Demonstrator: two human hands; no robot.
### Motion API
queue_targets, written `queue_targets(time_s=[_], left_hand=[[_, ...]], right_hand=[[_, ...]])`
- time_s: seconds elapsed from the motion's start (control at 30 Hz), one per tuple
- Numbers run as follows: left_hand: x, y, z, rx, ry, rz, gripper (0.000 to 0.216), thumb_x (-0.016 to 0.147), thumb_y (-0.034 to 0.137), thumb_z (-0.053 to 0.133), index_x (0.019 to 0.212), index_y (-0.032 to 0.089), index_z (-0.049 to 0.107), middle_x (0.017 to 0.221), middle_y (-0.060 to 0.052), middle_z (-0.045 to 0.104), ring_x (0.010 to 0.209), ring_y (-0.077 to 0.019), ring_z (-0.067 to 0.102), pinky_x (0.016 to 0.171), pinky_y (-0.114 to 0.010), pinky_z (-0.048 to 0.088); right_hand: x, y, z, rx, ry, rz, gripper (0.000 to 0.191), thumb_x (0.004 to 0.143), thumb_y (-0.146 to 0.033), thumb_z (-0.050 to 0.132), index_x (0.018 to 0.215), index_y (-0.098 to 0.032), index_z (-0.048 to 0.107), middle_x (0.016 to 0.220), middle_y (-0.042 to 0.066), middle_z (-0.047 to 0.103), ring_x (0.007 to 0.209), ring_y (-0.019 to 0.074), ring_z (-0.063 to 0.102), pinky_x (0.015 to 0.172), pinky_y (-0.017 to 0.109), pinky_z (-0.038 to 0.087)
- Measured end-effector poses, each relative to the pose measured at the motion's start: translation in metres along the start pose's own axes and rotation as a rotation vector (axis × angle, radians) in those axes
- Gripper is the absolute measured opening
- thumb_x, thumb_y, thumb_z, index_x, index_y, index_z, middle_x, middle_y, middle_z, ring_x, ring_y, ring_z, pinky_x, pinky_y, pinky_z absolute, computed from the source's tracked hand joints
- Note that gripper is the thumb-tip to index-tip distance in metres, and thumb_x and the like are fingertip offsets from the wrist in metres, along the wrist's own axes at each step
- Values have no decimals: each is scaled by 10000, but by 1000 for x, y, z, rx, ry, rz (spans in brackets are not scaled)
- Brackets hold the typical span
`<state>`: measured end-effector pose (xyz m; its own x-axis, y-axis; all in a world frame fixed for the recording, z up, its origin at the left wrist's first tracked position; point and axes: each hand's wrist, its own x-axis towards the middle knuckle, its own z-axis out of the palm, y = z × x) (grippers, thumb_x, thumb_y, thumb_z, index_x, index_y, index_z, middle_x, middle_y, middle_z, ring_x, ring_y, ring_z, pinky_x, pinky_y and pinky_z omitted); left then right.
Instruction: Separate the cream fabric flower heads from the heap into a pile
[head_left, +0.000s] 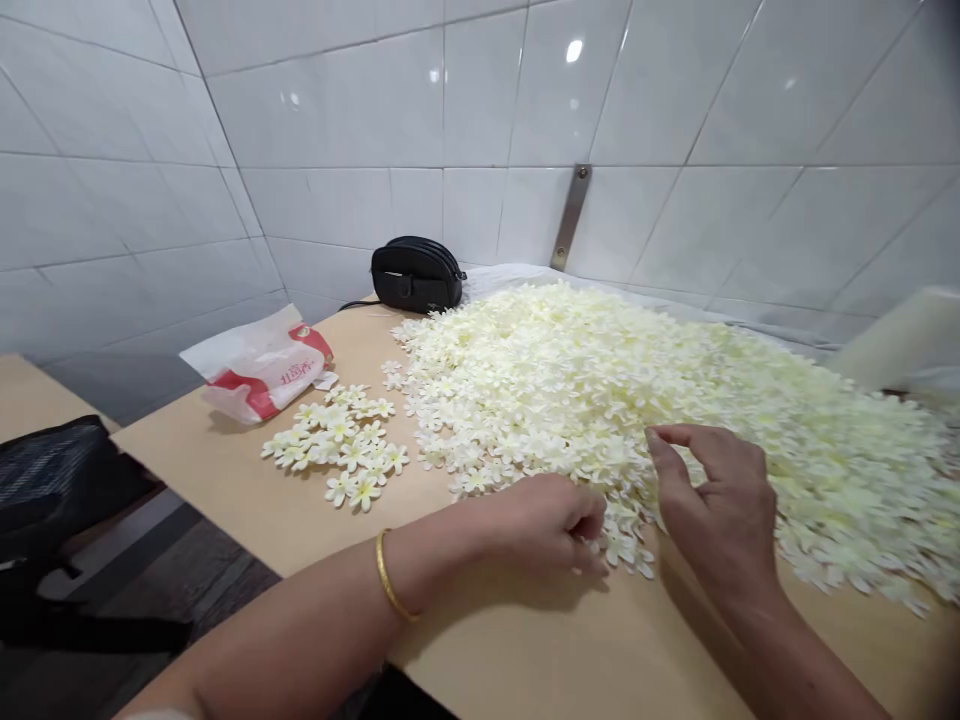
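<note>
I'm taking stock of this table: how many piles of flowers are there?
2: the large heap by the tiled wall, and the small cluster beside the red-and-white bag.

Two walls [337, 120] are covered with large white glossy tiles, and they meet in a corner at the left side. The thin lines between the tiles are grey. On the tiles there are small bright reflections [574, 50] of light. A metal strip [571, 220] with screws leans diagonally on the back wall. The table [525, 650] has a light brown top; below it, the floor [225, 575] looks dark
</note>
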<state>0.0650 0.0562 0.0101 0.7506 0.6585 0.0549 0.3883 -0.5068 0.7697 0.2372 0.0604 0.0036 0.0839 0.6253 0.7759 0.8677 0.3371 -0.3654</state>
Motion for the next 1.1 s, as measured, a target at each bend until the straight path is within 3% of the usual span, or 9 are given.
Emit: queue_targets(time_s=[0.2, 0.3, 0.43, 0.63, 0.87, 1.1], left_hand=[[5, -2, -7, -607, 391, -139, 230, 645, 314, 653, 667, 178, 469, 461, 79, 411, 383, -52, 363, 391, -187, 279], [9, -4, -12, -838, 487, -204, 262, 613, 307, 690, 748, 171, 510, 440, 84, 454, 336, -57, 395, 362, -189, 322], [11, -7, -15, -1108, 459, -250, 265, 552, 216, 745, 738, 117, 585, 556, 14, 575, 486, -84, 547, 507, -214, 463], [12, -7, -14, -1306, 446, -237, 219, 578, 78, 706, 781, 106, 631, 701, -36, 641, 551, -88, 596, 583, -203, 493], [11, -5, -16, -1284, 400, -254, 66, 619, 73, 670, 630, 91, 607, 562, -27, 623, 509, -73, 578, 567, -172, 470], [10, -7, -14, -1179, 361, -176, 167, 684, 227, 652, 630, 119, 538, 497, -18, 611, 413, -64, 531, 465, -160, 417]], right_hand=[[-1, -25, -9, 192, -18, -56, 75, 788, -216, 491, 746, -192, 547, 747, 56, 568, 772, 200, 506, 726, 347, 400], [-2, -33, -10, 314, -123, -41, 108, 808, -168, 450, 763, -192, 545, 763, 53, 553, 768, 184, 513, 708, 325, 418], [-6, -37, -10, 373, -217, -42, 138, 803, -144, 437, 816, -192, 565, 802, 55, 547, 789, 178, 520, 701, 310, 429], [-9, -37, -7, 379, -320, -73, 183, 796, -144, 440, 922, -198, 562, 866, 67, 559, 825, 191, 524, 731, 329, 428], [-10, -39, -6, 415, -314, 73, 166, 807, -161, 432, 903, -194, 563, 829, 54, 566, 791, 181, 533, 721, 319, 428], [-11, -40, -6, 436, -297, 67, 162, 813, -159, 420, 890, -183, 560, 819, 57, 555, 777, 173, 526, 717, 310, 424]])
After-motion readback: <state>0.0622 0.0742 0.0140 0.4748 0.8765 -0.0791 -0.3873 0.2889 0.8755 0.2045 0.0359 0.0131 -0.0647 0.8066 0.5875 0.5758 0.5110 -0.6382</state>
